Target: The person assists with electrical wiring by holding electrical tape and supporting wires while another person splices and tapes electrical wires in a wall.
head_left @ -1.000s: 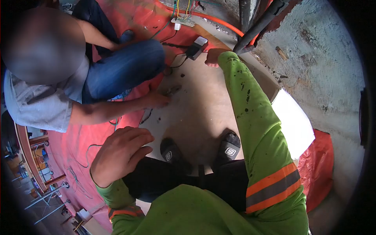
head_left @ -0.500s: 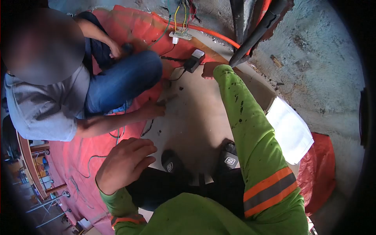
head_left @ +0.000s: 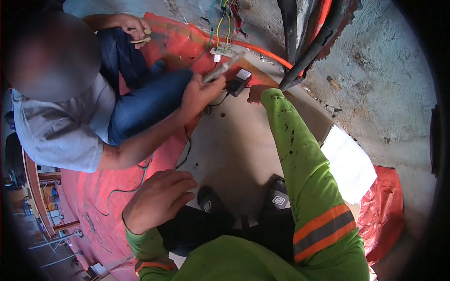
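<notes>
**Right hand reaching to black box; left hand raised**

The right hand is reaching to the far side of the pale floor, its forearm extending along the right. It is lying just beside the black box, on that box's right, near the lower end of a black pipe. Its fingers are curling inward; the sleeve is covering part of it, so whether it is gripping anything cannot be told. The black box is lying at the far edge of the pale floor, its pale label facing up.

The left hand is hanging raised above the near left, palm turning down, fingers bending loosely, thumb standing apart; it is showing no object in its grasp.

A co-worker is sitting at left on the red sheet. The co-worker's near hand is holding a long, pale tool, blurred, pointing toward the far right. The co-worker's far hand is holding a small tan piece, its kind not discernible.

A white plug is sitting at the outlet strip beyond the tool. An orange conduit is running rightward toward the black pipe. White paper is lying right of the extended forearm.
</notes>
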